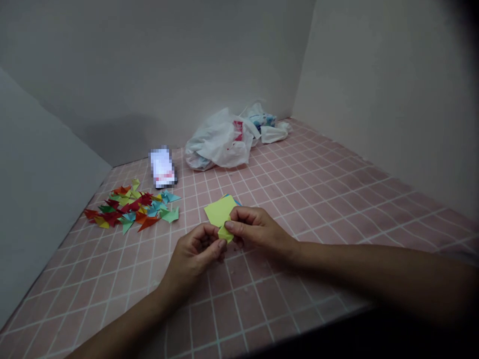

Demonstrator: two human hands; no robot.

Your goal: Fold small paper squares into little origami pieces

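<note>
Both my hands meet over the pink tiled surface (299,199), pinching one small folded yellow-green paper piece (225,233). My left hand (194,254) grips its lower left side with thumb and fingers closed. My right hand (254,228) holds its upper right edge, fingers curled. Just behind the hands lies a small stack of square paper sheets (220,209), yellow-green on top with a blue edge showing.
A pile of several folded paper pieces in red, green, blue, orange and yellow (132,207) lies to the left. A blurred white object (163,168) stands behind it. White plastic bags (228,138) sit at the back corner. Grey walls enclose three sides.
</note>
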